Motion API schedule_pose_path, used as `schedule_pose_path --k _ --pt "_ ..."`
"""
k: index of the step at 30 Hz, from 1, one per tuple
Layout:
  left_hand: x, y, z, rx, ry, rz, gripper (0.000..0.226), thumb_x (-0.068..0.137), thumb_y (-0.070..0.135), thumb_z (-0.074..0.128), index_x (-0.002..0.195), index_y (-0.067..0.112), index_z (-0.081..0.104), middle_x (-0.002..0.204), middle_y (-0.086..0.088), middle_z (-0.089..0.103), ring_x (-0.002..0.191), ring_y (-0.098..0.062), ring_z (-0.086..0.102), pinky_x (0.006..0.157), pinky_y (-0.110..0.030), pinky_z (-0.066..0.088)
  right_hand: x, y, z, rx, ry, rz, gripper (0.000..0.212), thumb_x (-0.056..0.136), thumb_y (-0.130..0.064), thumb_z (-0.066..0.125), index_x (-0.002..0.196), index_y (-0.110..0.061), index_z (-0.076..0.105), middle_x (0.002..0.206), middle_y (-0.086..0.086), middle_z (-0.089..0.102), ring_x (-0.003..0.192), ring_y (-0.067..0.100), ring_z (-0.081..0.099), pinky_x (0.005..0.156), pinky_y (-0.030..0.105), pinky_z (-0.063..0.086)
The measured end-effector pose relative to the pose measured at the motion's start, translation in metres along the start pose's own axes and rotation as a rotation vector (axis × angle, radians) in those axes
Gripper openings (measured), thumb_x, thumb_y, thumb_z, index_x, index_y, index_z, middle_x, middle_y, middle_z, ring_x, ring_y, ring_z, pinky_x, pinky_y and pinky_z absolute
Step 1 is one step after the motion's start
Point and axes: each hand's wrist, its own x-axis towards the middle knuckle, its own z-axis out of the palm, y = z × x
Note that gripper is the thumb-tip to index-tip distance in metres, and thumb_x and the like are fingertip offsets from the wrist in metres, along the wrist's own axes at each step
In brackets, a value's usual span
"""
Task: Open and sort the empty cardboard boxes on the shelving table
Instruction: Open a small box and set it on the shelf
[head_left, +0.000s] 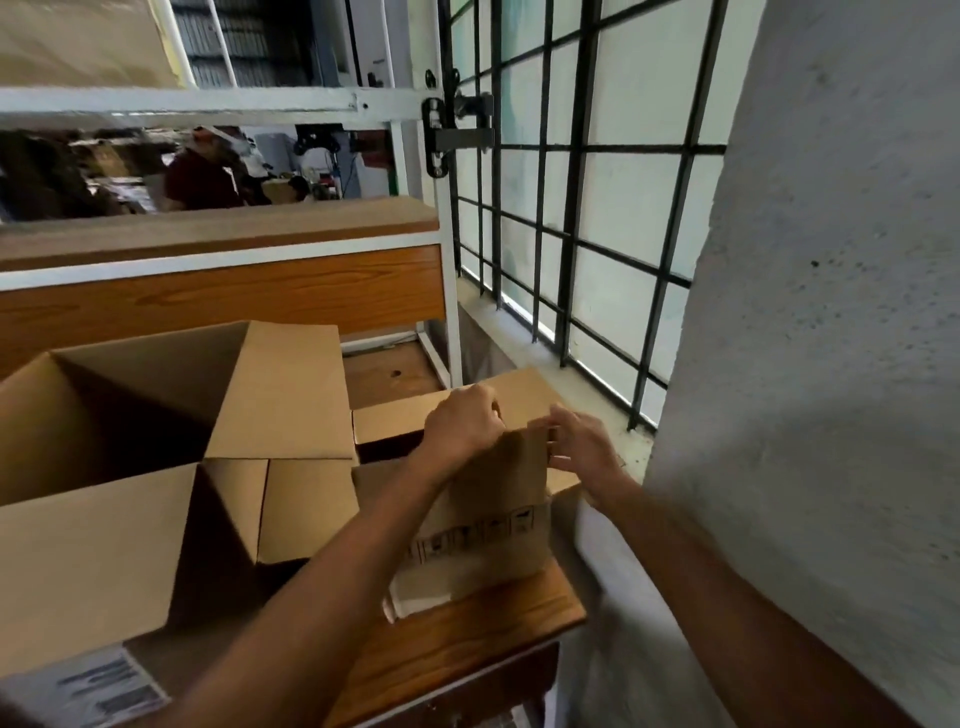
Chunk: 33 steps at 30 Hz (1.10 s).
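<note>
Two hands are on one small box (483, 525) at the right end of the wooden table (467, 644), right next to the barred window (582, 208). The box stands close to the table's front right corner, printed side with the handling symbols facing the person, so the top is easy to reach from above. That's probably why it sits there: the big open box (104, 467) takes up the whole left side, flaps sticking up and out, and this corner is the only free spot left.

The left hand (462, 423) is curled over the top edge of the small box, fingers (491, 410) folded down behind the near flap, clamped on the cardboard as far as can be seen. The right hand (582, 447) comes in from the window side, its fingers (558, 460) bent and pinching the flap's right edge. So the flap's upper edge lies between the two hands, touching both, with the rest of the box hanging below the fingers and resting on the table. Looks like they're pulling the top flaps apart; the far flap (519, 395) already leans back toward the window.

Frame is a bit blurry, so exactly how deep the fingertips go can't be told. Task looks early-ish: one box opened, this one mid-opening.
</note>
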Motion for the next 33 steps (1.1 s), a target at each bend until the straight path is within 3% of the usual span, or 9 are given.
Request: schedule_pose_path --k 3,5,9,14,17,22,28,30,33 --pt "-0.016 0.008 -0.007 -0.102 -0.438 -0.018 0.016 0.091 0.02 0.066 0.104 0.01 0.069 0.094 -0.008 0.072 0.08 -0.019 0.07 0.056 -0.024 0.053 -0.016 -0.011 0.0 -0.292 -0.24 0.078 0.024 0.097 -0.026 0.055 0.093 -0.008 0.071 0.094 0.012 0.071 0.085 0.024 0.067 0.08 0.041 0.053" --pt "-0.029 0.001 0.003 -0.021 -0.541 -0.018 0.024 0.088 0.022 0.071 0.108 0.009 0.068 0.101 -0.012 0.072 0.087 -0.022 0.07 0.057 -0.024 0.053 -0.023 -0.009 0.003 -0.602 -0.33 0.039 0.017 0.095 -0.02 0.058 0.099 -0.011 0.072 0.101 0.011 0.07 0.093 0.025 0.067 0.089 0.043 0.054" --pt "-0.057 -0.035 0.039 0.07 -0.467 -0.093 0.039 0.08 0.031 0.077 0.112 0.016 0.06 0.105 -0.003 0.063 0.089 -0.016 0.061 0.068 -0.028 0.049 -0.045 0.015 0.014 -1.137 -0.484 -0.074 0.04 0.093 -0.014 0.055 0.132 -0.021 0.059 0.128 0.002 0.06 0.12 0.022 0.056 0.098 0.034 0.047" --pt "-0.095 -0.057 0.071 0.189 -0.327 -0.233 0.029 0.084 0.045 0.07 0.103 0.024 0.061 0.101 -0.002 0.066 0.091 -0.021 0.064 0.069 -0.033 0.047 -0.067 0.066 0.021 -1.409 -0.212 -0.319 0.043 0.09 -0.021 0.06 0.132 -0.029 0.051 0.129 0.0 0.054 0.127 0.024 0.046 0.095 0.042 0.046" --pt "-0.114 -0.05 0.089 0.35 -0.179 -0.138 0.024 0.09 0.036 0.061 0.112 0.026 0.065 0.111 -0.006 0.069 0.104 -0.029 0.065 0.083 -0.039 0.05 -0.075 0.076 0.021 -1.464 -0.066 -0.375 0.028 0.091 -0.019 0.055 0.118 -0.026 0.059 0.118 0.001 0.06 0.117 0.024 0.053 0.088 0.04 0.042" --pt "-0.133 -0.046 0.101 0.285 -0.057 -0.018 0.018 0.094 0.027 0.058 0.111 0.027 0.064 0.099 -0.001 0.071 0.094 -0.021 0.068 0.079 -0.036 0.053 -0.082 0.078 0.007 -1.464 -0.053 -0.437 0.024 0.093 -0.02 0.054 0.114 -0.029 0.062 0.113 -0.002 0.064 0.11 0.02 0.056 0.091 0.039 0.033" --pt "-0.126 -0.046 0.081 0.092 -0.229 -0.115 0.032 0.095 0.053 0.051 0.103 0.024 0.063 0.098 -0.001 0.066 0.087 -0.017 0.062 0.077 -0.037 0.052 -0.081 0.062 0.009 -1.374 -0.109 -0.377 0.026 0.093 -0.033 0.048 0.107 -0.026 0.068 0.11 -0.002 0.069 0.108 0.018 0.06 0.115 0.047 0.021" --pt "-0.113 -0.052 0.075 -0.025 -0.208 -0.182 0.041 0.096 0.057 0.044 0.097 0.023 0.064 0.095 -0.002 0.065 0.084 -0.016 0.061 0.078 -0.038 0.052 -0.073 0.053 0.012 -1.27 -0.093 -0.374 0.027 0.094 -0.029 0.047 0.105 -0.023 0.071 0.105 -0.001 0.071 0.102 0.018 0.063 0.113 0.046 0.028" --pt "-0.091 -0.065 0.073 -0.136 -0.162 -0.26 0.038 0.097 0.053 0.046 0.106 0.021 0.064 0.101 0.0 0.064 0.089 -0.014 0.06 0.079 -0.034 0.052 -0.057 0.041 0.019 -1.117 -0.11 -0.377 0.024 0.092 -0.025 0.052 0.103 -0.022 0.072 0.097 0.0 0.07 0.091 0.018 0.064 0.085 0.038 0.053"
